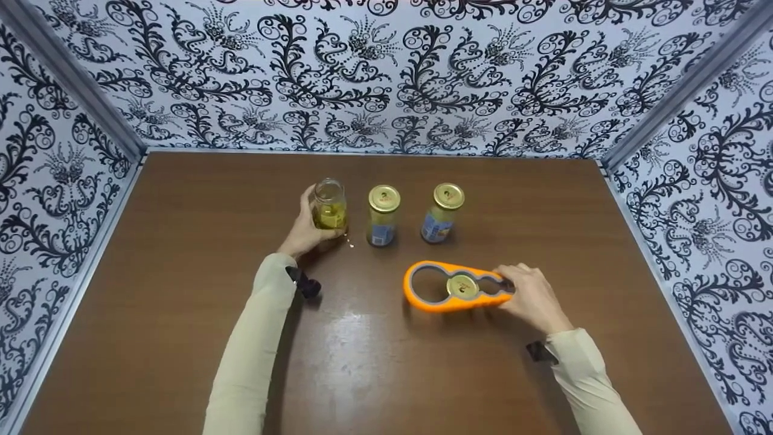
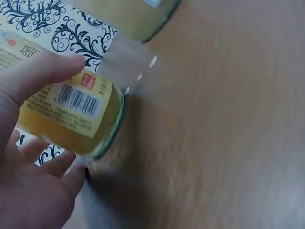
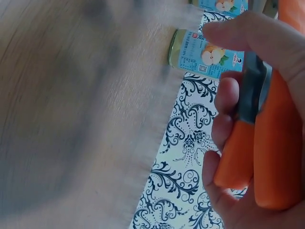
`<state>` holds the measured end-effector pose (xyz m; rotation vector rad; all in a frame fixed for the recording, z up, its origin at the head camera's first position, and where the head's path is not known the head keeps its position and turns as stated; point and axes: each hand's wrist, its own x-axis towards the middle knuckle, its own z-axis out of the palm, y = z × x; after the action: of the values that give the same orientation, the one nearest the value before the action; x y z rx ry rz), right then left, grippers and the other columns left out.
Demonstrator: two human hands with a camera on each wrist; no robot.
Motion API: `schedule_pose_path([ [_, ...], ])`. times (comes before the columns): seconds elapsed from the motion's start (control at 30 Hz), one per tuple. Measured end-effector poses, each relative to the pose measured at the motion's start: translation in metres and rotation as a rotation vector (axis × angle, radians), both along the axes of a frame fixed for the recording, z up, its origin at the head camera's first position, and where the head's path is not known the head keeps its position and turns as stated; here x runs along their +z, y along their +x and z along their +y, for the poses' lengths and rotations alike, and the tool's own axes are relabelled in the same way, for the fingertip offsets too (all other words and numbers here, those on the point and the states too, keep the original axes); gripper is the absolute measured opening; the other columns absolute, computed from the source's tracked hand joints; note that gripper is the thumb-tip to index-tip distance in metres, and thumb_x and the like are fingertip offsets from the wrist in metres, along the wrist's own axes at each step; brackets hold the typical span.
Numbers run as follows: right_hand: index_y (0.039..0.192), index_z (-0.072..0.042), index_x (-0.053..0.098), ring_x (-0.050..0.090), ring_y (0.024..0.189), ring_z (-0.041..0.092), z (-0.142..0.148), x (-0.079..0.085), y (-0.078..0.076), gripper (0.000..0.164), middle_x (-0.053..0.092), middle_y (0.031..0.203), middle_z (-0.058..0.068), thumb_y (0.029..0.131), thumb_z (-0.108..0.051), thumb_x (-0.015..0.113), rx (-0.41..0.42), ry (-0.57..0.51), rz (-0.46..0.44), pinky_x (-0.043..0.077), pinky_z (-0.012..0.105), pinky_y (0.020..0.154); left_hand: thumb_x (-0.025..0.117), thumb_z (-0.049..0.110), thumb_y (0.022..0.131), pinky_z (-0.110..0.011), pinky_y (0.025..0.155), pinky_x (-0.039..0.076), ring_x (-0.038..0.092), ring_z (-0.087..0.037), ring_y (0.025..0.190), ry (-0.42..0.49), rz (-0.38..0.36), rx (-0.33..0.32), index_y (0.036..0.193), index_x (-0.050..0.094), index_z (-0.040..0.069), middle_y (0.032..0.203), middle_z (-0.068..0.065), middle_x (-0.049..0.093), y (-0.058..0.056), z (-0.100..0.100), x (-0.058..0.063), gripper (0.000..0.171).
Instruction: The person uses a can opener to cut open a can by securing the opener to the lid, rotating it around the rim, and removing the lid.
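Observation:
My left hand [image 1: 308, 226] holds a lidless glass jar [image 1: 331, 208] of yellow contents at the left of the row. In the left wrist view the thumb lies across its yellow label [image 2: 78, 107], and the fingers are on the other side. My right hand [image 1: 531, 296] grips the narrow end of an orange jar opener [image 1: 423, 305] with a grey inner lining. A gold lid [image 1: 462, 286] appears within the opener's outline; whether it is lodged there or lies below, I cannot tell. The right wrist view shows the opener's orange handle [image 3: 279, 152] against the palm.
Two jars with gold lids, a middle one [image 1: 381, 217] and a right one [image 1: 442, 214], stand upright beside the lidless jar. Small white spots [image 1: 351, 243] mark the brown table [image 1: 362, 374] near it. Patterned walls [image 1: 362, 78] enclose the back and sides.

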<state>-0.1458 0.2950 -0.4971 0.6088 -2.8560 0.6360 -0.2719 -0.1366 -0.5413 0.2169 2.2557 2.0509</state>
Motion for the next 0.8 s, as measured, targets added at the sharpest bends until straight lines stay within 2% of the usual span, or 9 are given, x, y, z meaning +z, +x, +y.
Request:
schedule_pose_path([
  [0.13, 0.098, -0.006, 0.070, 0.056, 0.076, 0.024, 0.002, 0.001, 0.001, 0.045, 0.067, 0.085, 0.004, 0.058, -0.016, 0.088, -0.075, 0.006, 0.000, 0.042, 0.044, 0.071, 0.077, -0.014, 0.070, -0.040, 0.111, 0.025, 0.030, -0.033, 0.137, 0.023, -0.014, 0.000, 0.150, 0.008, 0.014, 0.150, -0.022, 0.030, 0.004, -0.008, 0.001, 0.110],
  [0.27, 0.100, -0.006, 0.070, 0.056, 0.079, 0.028, 0.003, 0.001, 0.002, 0.048, 0.067, 0.087, 0.006, 0.058, -0.017, 0.088, -0.119, 0.005, -0.020, 0.043, 0.046, 0.069, 0.076, -0.015, 0.071, -0.040, 0.114, 0.019, 0.021, -0.037, 0.141, 0.002, 0.004, -0.016, 0.150, 0.009, 0.009, 0.154, -0.024, 0.021, 0.007, -0.015, 0.003, 0.107],
  [0.4, 0.099, -0.008, 0.069, 0.056, 0.079, 0.029, 0.003, 0.000, 0.003, 0.047, 0.066, 0.085, 0.006, 0.057, -0.018, 0.089, -0.135, 0.003, -0.023, 0.043, 0.047, 0.067, 0.075, -0.015, 0.073, -0.043, 0.114, 0.018, 0.020, -0.038, 0.141, -0.052, 0.018, -0.029, 0.149, 0.013, 0.004, 0.155, -0.024, 0.019, 0.012, -0.022, 0.007, 0.100],
  [0.53, 0.097, -0.008, 0.069, 0.055, 0.078, 0.028, 0.003, 0.000, 0.003, 0.045, 0.066, 0.083, 0.005, 0.057, -0.017, 0.088, -0.145, -0.003, -0.009, 0.042, 0.047, 0.068, 0.075, -0.010, 0.076, -0.046, 0.113, 0.020, 0.022, -0.037, 0.141, -0.136, -0.020, -0.017, 0.149, 0.018, 0.003, 0.154, -0.024, 0.021, 0.023, -0.028, 0.010, 0.093],
  [0.67, 0.095, -0.007, 0.069, 0.054, 0.075, 0.026, 0.005, 0.000, 0.003, 0.043, 0.065, 0.080, 0.005, 0.059, -0.019, 0.089, -0.158, -0.003, 0.001, 0.040, 0.045, 0.068, 0.076, -0.004, 0.078, -0.049, 0.111, 0.024, 0.024, -0.038, 0.140, -0.220, -0.039, 0.019, 0.149, 0.022, 0.005, 0.153, -0.024, 0.023, 0.037, -0.032, 0.013, 0.089],
  [0.8, 0.097, -0.006, 0.069, 0.054, 0.074, 0.028, 0.006, 0.000, 0.003, 0.045, 0.065, 0.082, 0.007, 0.060, -0.022, 0.089, -0.178, -0.007, -0.013, 0.040, 0.046, 0.065, 0.076, -0.004, 0.078, -0.052, 0.109, 0.024, 0.025, -0.040, 0.138, -0.256, -0.011, 0.062, 0.147, 0.026, 0.006, 0.152, -0.025, 0.025, 0.048, -0.034, 0.015, 0.087],
])
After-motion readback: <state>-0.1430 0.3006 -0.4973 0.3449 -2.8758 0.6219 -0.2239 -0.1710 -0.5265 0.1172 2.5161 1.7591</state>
